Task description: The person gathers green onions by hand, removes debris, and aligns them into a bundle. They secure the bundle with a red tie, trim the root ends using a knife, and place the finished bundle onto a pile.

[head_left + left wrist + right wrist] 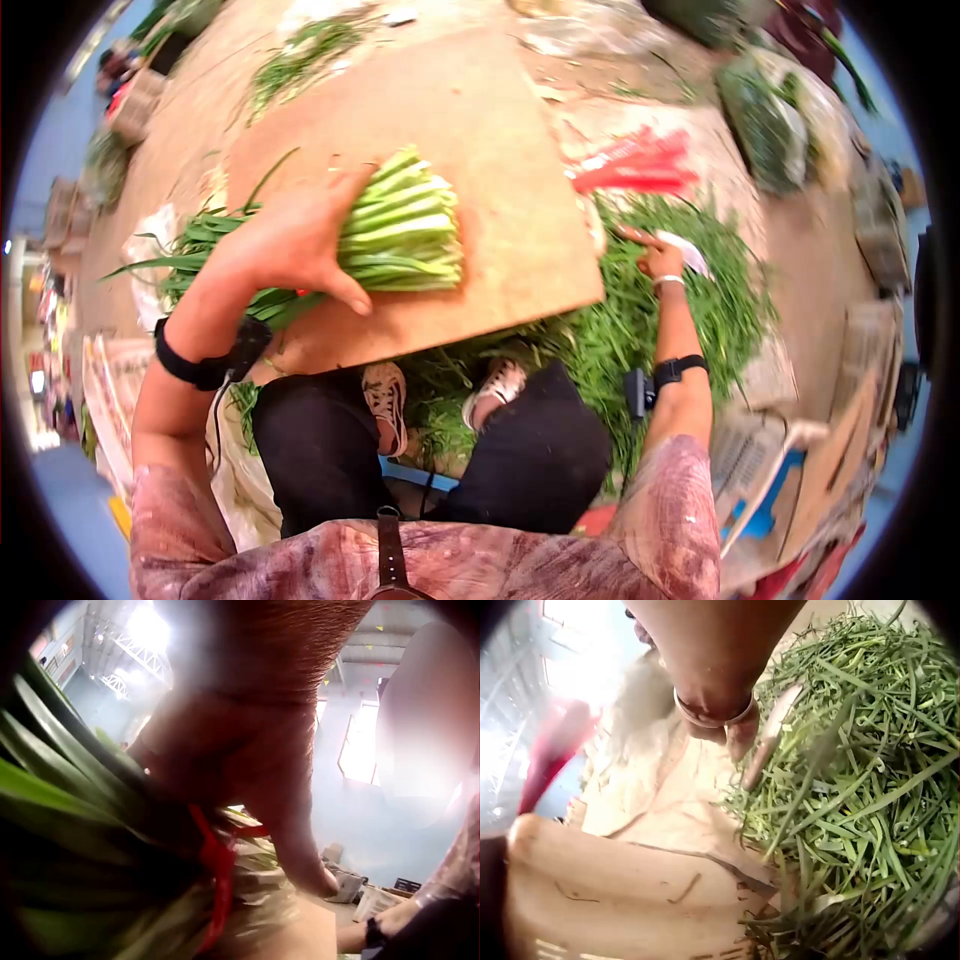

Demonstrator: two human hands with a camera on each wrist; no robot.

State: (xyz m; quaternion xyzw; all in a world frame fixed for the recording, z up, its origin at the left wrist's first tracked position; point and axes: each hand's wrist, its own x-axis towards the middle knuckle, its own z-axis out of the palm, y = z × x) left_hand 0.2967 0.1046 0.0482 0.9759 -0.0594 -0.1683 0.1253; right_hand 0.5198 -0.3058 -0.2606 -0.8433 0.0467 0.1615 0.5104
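A bunch of long green stalks with pale cut ends (pixel 405 230) lies on a wooden board (pixel 510 190). A red tie (pixel 219 881) goes round it in the left wrist view, and its dark leaves (pixel 67 772) trail toward the wrist. Over the bunch, my left hand (pixel 300 235) is spread, with its thumb straight along the near side. My right hand (pixel 660 262), beyond the board's right edge, holds a small knife with a pale blade (pixel 784 712) above a heap of loose green leaves (pixel 855 795). The fingers partly hide its handle.
Red strips (pixel 640 165) lie behind the leaf heap. More cut greens (pixel 305 60) lie past the board's far edge. Bagged greens (pixel 765 125) stand at the back right, and a crate (pixel 755 460) is at the near right. Loose leaves lie around the person's shoes (pixel 385 400).
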